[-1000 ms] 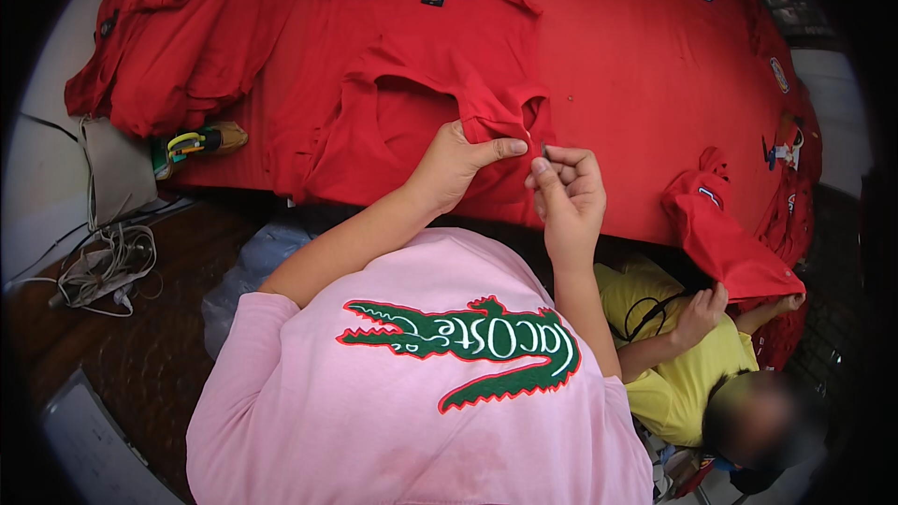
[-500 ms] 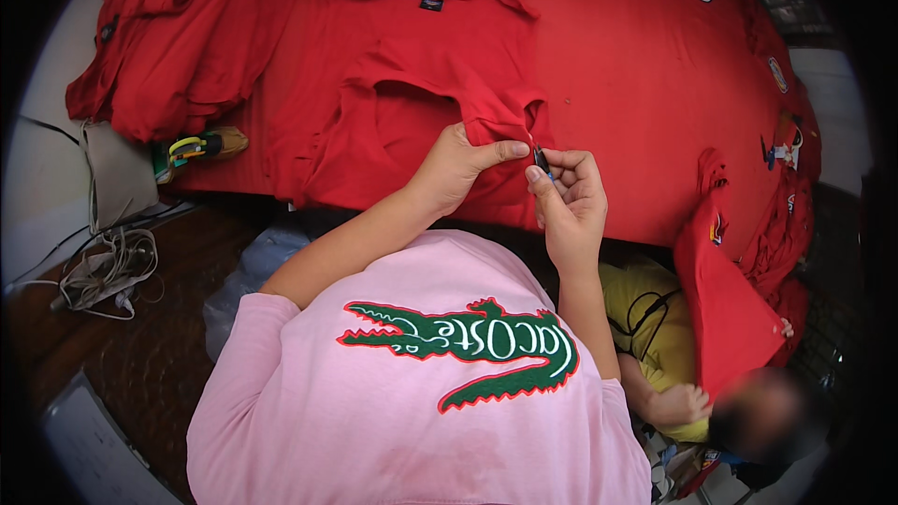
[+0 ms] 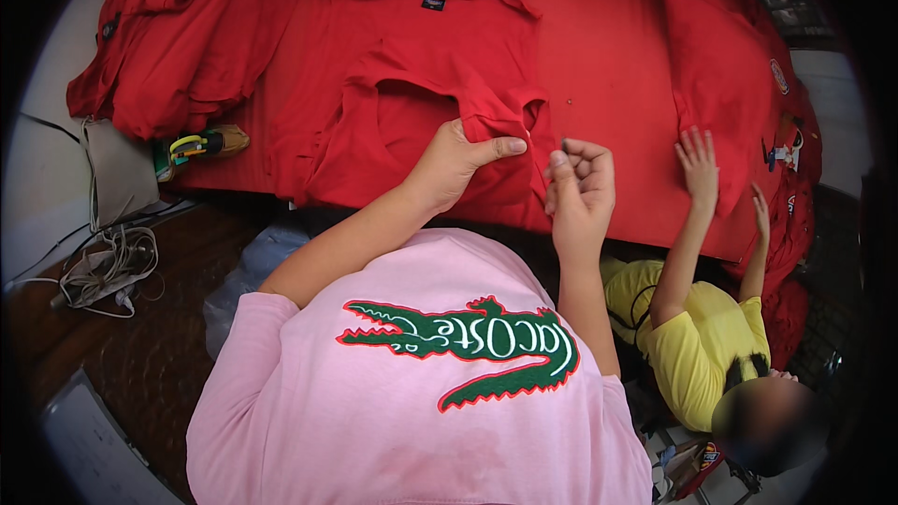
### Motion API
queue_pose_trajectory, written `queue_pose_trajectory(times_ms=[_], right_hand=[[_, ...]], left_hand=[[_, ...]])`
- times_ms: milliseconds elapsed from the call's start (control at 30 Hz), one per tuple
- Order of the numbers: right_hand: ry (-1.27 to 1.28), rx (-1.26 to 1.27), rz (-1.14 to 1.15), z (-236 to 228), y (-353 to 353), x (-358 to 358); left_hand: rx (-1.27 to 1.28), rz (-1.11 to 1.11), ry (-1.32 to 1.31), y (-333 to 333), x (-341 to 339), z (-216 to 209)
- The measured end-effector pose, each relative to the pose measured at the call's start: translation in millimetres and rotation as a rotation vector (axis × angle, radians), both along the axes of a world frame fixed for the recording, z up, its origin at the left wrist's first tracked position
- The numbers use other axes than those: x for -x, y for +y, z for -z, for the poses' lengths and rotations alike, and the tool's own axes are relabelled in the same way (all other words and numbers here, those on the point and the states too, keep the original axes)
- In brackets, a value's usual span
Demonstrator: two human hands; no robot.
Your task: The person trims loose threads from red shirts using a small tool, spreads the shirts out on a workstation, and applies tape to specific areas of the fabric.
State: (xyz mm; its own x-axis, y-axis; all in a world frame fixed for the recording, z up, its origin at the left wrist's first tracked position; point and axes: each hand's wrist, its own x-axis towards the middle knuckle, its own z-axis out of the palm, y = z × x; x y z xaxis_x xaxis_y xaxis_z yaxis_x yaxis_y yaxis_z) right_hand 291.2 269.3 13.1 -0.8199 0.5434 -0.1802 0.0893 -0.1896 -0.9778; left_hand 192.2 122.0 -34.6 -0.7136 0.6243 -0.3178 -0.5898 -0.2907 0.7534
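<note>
Head view, now: gripping with the left hand (image 3: 454, 164) a bunched edge of a red shirt (image 3: 449, 61), pinched under the thumb beside a small gap in the cloth, with a tiny pale fleck just past the thumb tip, too small to identify. Clasped between thumb and forefinger of the right hand (image 3: 582, 189), a small dark object (image 3: 565, 144), mostly covered by the fingers, its tip just right of the pinched edge and apart from it. Spread out straight ahead on the red-covered counter (image 3: 608, 173), with the black neck label (image 3: 432, 3) face up at the far end and the near part rumpled around a wide opening. As for progress, laid out and held at the edge, seemingly partway through close handwork there; neither folded nor stacked; no telling how much of the edge is done or left. Off to the left, loosely heaped red garments (image 3: 178, 47), impossible to sort into finished or waiting. Just below, a yellow-handled tool (image 3: 189, 146), untouched. To the right, under one hand of a co-worker (image 3: 698, 170) in a yellow shirt (image 3: 692, 355), another red garment (image 3: 706, 65), apparently being smoothed flat. Lower left, tangled cables (image 3: 110, 266), well apart.
</note>
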Motion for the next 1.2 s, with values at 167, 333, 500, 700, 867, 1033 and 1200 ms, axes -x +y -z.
queue_pose_trajectory(times_ms=[167,333,500,700,867,1033,1200], right_hand=[[0.001,-0.217,-0.139,-9.0,11.1,7.2],[0.103,-0.327,0.080,6.8,14.5,25.4],[-0.241,-0.629,0.163,94.6,118.9,23.5],[-0.516,-1.469,0.014,165.0,141.7,3.2],[-0.164,-0.426,-0.315,148.4,82.5,24.0],[0.061,1.013,-0.416,106.7,-28.5,49.8],[0.243,1.246,-0.791,109.9,0.3,83.1]], left_hand=[[0.004,0.008,-0.019,-0.1,-3.5,-1.0],[-0.145,0.104,-0.053,-1.0,-3.3,-5.3],[-0.267,0.184,-0.163,-13.6,3.3,-16.7],[-0.199,0.096,-0.050,-23.2,10.6,-17.6],[-0.015,0.114,0.187,-31.5,17.7,-21.4],[0.547,0.197,0.651,-44.8,36.7,-25.4],[0.706,-0.229,0.808,-86.9,62.2,-5.7]])
